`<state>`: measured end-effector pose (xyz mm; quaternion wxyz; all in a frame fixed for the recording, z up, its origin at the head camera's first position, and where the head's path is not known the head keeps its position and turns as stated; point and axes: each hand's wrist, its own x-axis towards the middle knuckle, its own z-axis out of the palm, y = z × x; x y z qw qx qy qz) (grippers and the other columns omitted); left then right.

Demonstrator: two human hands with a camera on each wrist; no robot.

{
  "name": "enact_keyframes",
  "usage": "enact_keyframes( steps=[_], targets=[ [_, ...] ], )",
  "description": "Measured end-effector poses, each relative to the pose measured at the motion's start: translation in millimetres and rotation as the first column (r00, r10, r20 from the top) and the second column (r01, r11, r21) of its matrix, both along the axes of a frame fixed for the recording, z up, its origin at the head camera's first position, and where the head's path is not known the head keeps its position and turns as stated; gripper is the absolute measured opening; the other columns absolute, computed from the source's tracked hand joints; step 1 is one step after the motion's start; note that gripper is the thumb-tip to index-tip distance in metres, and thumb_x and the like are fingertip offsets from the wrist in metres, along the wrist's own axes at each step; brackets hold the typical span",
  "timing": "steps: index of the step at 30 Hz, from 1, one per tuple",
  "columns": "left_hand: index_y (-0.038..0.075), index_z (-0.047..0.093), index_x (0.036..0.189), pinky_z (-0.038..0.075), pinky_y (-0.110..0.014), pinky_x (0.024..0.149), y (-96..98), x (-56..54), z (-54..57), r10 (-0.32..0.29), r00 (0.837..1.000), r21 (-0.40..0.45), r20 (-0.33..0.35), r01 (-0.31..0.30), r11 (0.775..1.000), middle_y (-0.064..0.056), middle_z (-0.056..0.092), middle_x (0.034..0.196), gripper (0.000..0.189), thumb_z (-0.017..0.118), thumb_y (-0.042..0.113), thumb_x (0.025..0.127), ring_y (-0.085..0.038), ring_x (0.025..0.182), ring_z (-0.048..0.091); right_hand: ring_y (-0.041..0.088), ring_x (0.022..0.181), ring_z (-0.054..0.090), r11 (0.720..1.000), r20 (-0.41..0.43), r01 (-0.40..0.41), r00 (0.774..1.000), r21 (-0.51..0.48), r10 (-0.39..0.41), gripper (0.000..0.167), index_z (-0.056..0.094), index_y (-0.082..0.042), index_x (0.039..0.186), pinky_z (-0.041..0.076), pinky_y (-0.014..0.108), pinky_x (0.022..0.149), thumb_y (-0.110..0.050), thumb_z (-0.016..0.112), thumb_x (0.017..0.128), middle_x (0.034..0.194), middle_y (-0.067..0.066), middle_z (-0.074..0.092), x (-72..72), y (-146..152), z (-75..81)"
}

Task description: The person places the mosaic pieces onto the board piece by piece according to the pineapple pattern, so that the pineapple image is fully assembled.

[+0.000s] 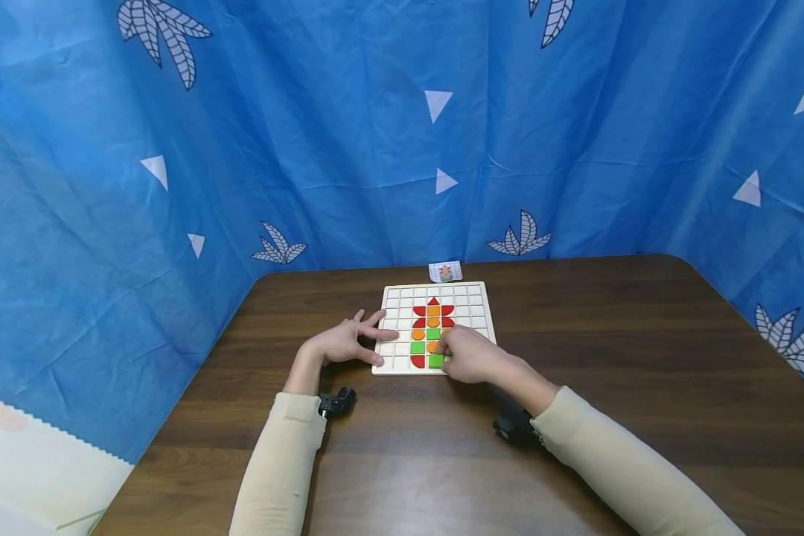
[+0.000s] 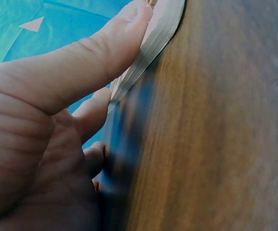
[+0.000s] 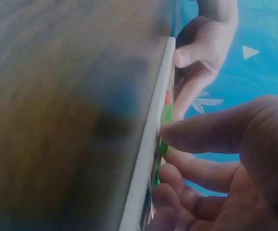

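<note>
A white gridded board (image 1: 472,305) lies flat on the table, bearing red, orange and green tiles laid out as a pattern. My left hand (image 1: 345,342) rests at its left edge, fingers spread, with thumb and fingertips on the rim. Over the board's lower part, my right hand (image 1: 472,356) has curled fingers. Its thumb and index finger pinch a green square tile (image 1: 435,361) in the bottom row; the same green tile (image 3: 167,115) shows at the thumb in the right wrist view. A red quarter-round tile (image 1: 418,362) sits just left of it. The right hand hides the tiles beneath it.
A small pattern card (image 1: 445,272) lies behind the board, near the table's back edge. The brown wooden table (image 1: 610,335) extends around the board, and a blue curtain (image 1: 375,134) hangs behind and at both sides.
</note>
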<state>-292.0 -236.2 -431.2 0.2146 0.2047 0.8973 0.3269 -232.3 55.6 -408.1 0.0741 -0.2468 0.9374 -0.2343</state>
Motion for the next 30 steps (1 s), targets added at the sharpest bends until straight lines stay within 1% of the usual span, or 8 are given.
enact_keyframes(
  steps=[5,9,13,19,24,27,30],
  targets=[
    [0.038,0.064,0.14,0.004,-0.074,0.122,0.6,0.5,1.6,-0.002,1.0,-0.001,0.007,0.002,1.0,0.006,0.015,0.174,0.058,0.084,0.034,0.085,-0.036,0.161,-0.013,0.018,0.089,0.057,1.0,-0.022,0.018,1.0,0.011,-0.017,0.024,0.076,-0.001,0.105,0.051,0.034,0.08,0.0,0.07,0.082,0.096,0.006,0.072,1.2,-5.3,-0.9],
    [0.038,0.064,0.14,0.004,-0.074,0.122,0.9,0.4,1.7,-0.004,1.0,-0.002,0.006,0.004,1.0,0.005,0.015,0.174,0.058,0.084,0.035,0.085,-0.036,0.161,-0.013,0.019,0.092,0.059,1.0,-0.044,0.02,0.999,-0.003,-0.02,0.026,0.077,-0.001,0.106,0.053,0.036,0.084,0.001,0.071,0.081,0.099,0.006,0.073,1.4,-5.4,-2.3],
    [0.038,0.064,0.14,0.004,-0.074,0.121,0.5,-0.4,0.7,-0.001,1.0,0.001,0.01,0.001,1.0,0.006,0.015,0.174,0.059,0.084,0.036,0.085,-0.036,0.161,-0.014,0.019,0.093,0.061,1.0,-0.047,0.024,0.999,-0.021,-0.025,0.024,0.077,-0.002,0.104,0.054,0.037,0.087,-0.001,0.072,0.081,0.098,0.005,0.074,0.6,-4.5,-4.5],
    [0.038,0.064,0.14,0.004,-0.074,0.121,-0.3,0.3,1.4,0.003,1.0,-0.001,0.005,-0.003,1.0,0.006,0.015,0.174,0.058,0.084,0.035,0.085,-0.035,0.161,-0.014,0.018,0.091,0.06,0.999,-0.039,0.015,0.999,-0.031,-0.016,0.022,0.077,-0.003,0.104,0.054,0.037,0.087,-0.002,0.072,0.083,0.098,0.005,0.074,0.0,-2.1,-5.3],
    [0.038,0.064,0.14,0.005,-0.074,0.122,0.9,1.4,2.9,0.001,1.0,-0.006,0.007,-0.001,1.0,0.005,0.015,0.174,0.059,0.084,0.034,0.085,-0.035,0.161,-0.014,0.018,0.089,0.057,0.999,-0.054,-0.006,0.999,-0.045,0.004,0.021,0.077,-0.004,0.105,0.052,0.038,0.086,-0.003,0.072,0.084,0.098,0.005,0.071,1.3,9.9,-5.5],
    [0.038,0.064,0.14,0.006,-0.074,0.122,0.3,1.6,3.0,0.005,1.0,-0.008,0.008,-0.005,1.0,0.006,0.015,0.174,0.059,0.084,0.034,0.085,-0.034,0.161,-0.014,0.018,0.088,0.056,0.998,-0.058,-0.015,0.998,-0.064,0.011,0.02,0.077,-0.005,0.104,0.052,0.038,0.085,-0.003,0.072,0.085,0.098,0.004,0.069,2.5,22.6,-6.0],
    [0.037,0.065,0.14,0.006,-0.074,0.122,0.8,2.2,2.3,0.009,1.0,0.003,0.011,-0.009,1.0,0.006,0.016,0.174,0.059,0.085,0.033,0.084,-0.035,0.161,-0.014,0.017,0.086,0.057,0.996,-0.041,-0.016,0.999,-0.082,0.012,0.019,0.076,-0.006,0.104,0.052,0.035,0.081,-0.003,0.072,0.087,0.095,0.003,0.068,4.8,39.1,-6.0]
  ],
)
